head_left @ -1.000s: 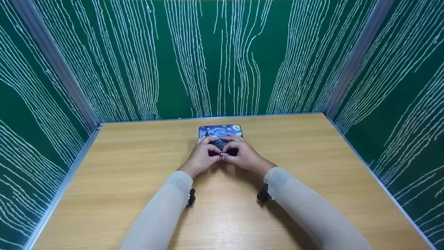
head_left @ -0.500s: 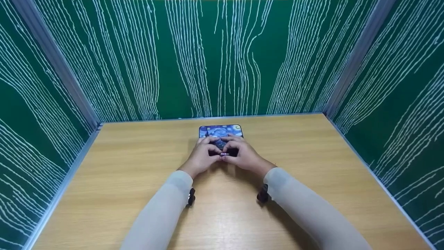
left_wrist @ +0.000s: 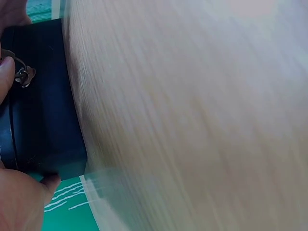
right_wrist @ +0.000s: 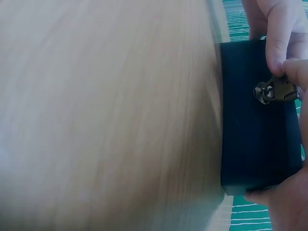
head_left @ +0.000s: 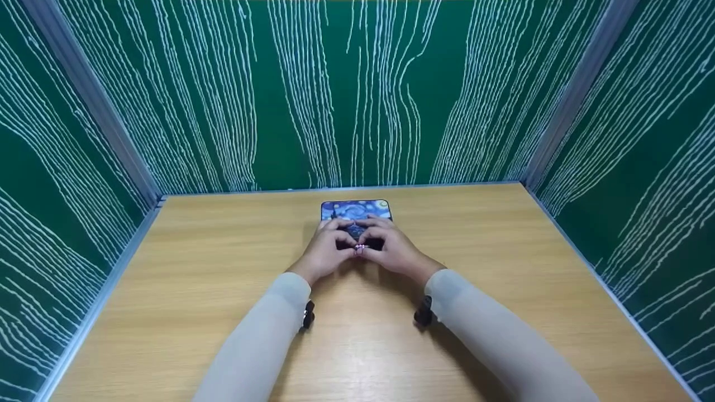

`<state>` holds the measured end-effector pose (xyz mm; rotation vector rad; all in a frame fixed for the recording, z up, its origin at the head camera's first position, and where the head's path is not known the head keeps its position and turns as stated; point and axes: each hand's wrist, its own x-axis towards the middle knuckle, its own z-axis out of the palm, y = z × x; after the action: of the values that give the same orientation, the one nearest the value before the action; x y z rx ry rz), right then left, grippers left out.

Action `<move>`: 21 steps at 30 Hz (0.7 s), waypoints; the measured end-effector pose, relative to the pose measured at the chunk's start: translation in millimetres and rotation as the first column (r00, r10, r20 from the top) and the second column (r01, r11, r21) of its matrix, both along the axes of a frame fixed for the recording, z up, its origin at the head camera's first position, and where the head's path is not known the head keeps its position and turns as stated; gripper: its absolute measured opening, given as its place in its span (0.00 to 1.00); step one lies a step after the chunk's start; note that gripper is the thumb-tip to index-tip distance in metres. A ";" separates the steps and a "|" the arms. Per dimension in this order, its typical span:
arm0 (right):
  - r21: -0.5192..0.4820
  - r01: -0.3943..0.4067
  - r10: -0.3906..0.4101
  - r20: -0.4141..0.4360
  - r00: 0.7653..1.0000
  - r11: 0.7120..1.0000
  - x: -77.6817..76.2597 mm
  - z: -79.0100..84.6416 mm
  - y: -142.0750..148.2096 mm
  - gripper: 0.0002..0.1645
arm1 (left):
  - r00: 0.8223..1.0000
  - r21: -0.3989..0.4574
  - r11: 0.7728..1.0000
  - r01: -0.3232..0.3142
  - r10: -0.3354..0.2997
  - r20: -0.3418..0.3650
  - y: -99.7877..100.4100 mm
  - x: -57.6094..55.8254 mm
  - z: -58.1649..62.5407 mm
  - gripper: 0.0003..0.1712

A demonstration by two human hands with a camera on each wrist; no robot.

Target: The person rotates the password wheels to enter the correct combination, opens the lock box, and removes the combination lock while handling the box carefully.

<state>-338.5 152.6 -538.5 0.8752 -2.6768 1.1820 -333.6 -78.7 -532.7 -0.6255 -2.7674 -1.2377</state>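
Observation:
A dark box (right_wrist: 252,125) stands on the table, its lid (head_left: 356,210) printed with a blue starry-sky painting. On its front face a metal hasp (right_wrist: 262,92) carries a small, brass-toned padlock (right_wrist: 286,89). My left hand (head_left: 325,249) and right hand (head_left: 395,250) come in from either side, thumbs meeting at the padlock. They pinch it between thumbs and index fingers, while other fingers lie along the lid and the box's ends. In the left wrist view, a thin metal loop shows above the hasp beside the thumb; the fingertips hide most of the padlock.
The wooden table (head_left: 234,312) extends all round the box. Green walls (head_left: 290,111) with wavy white lines enclose its back and both sides, with grey metal posts (head_left: 100,111) at the corners. A dark wrist device (head_left: 423,312) sits under the right sleeve.
Both hands keep almost the same place on the box. The padlock between the thumbs has shifted slightly, and its glint has turned from whitish to pink.

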 end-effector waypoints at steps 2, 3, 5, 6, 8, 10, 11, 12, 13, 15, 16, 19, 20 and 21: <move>0.001 0.007 -0.007 0.011 1.000 1.000 0.0 -0.2 0.1 0.06 | 1.000 0.003 1.000 -0.004 0.004 0.012 0.2 0.1 0.6 0.05; 0.001 0.010 -0.010 0.016 1.000 1.000 0.0 -0.3 0.3 0.07 | 1.000 0.006 1.000 -0.006 0.006 0.017 0.3 0.4 0.9 0.04; 0.004 0.016 -0.016 0.029 0.999 1.000 0.4 0.0 0.4 0.08 | 1.000 0.004 1.000 -0.009 0.009 0.023 0.5 0.7 1.1 0.04; 0.004 0.018 -0.018 0.036 0.999 1.000 0.7 0.3 0.3 0.09 | 1.000 0.000 1.000 -0.013 0.013 0.028 0.5 0.9 1.2 0.04; 0.001 0.017 -0.017 0.037 0.999 1.000 0.7 0.6 0.1 0.09 | 0.999 -0.005 1.000 -0.017 0.017 0.032 0.5 1.2 1.3 0.04; -0.003 0.016 -0.016 0.036 0.999 1.000 0.9 1.2 0.1 0.08 | 0.999 -0.005 1.000 -0.019 0.019 0.034 0.6 1.4 1.5 0.04; -0.003 0.017 -0.017 0.036 0.999 1.000 0.8 1.4 0.0 0.07 | 0.999 -0.004 1.000 -0.018 0.019 0.035 0.7 1.5 1.7 0.04; -0.005 0.015 -0.015 0.034 0.999 1.000 0.6 1.6 -0.1 0.07 | 0.999 -0.002 1.000 -0.019 0.019 0.034 0.8 1.6 1.9 0.03; -0.006 0.016 -0.016 0.036 0.999 1.000 0.4 1.8 -0.2 0.06 | 0.999 -0.001 1.000 -0.017 0.017 0.035 0.8 1.7 2.0 0.03; -0.003 0.019 -0.019 0.045 0.999 1.000 0.1 2.0 -0.2 0.06 | 0.999 0.004 1.000 -0.017 0.017 0.034 1.0 1.6 1.8 0.03; 0.001 0.021 -0.021 0.051 0.998 1.000 -0.2 1.9 -0.2 0.06 | 0.999 0.004 1.000 -0.016 0.016 0.034 1.1 1.6 1.8 0.04; 0.011 0.022 -0.022 0.056 0.998 1.000 -0.6 1.4 -0.1 0.06 | 0.999 0.006 1.000 -0.016 0.015 0.038 0.9 1.7 1.7 0.04; 0.013 0.021 -0.022 0.054 0.998 1.000 -0.8 1.1 -0.2 0.06 | 0.999 0.007 1.000 -0.014 0.014 0.036 0.7 1.9 1.7 0.03; 0.010 0.016 -0.017 0.046 0.999 1.000 -0.9 0.6 -0.4 0.06 | 1.000 0.008 1.000 -0.011 0.010 0.029 0.5 2.1 1.8 0.03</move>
<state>-339.4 152.2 -537.8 0.8360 -2.7229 1.2011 -331.5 -78.2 -531.0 -0.5965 -2.7833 -1.2659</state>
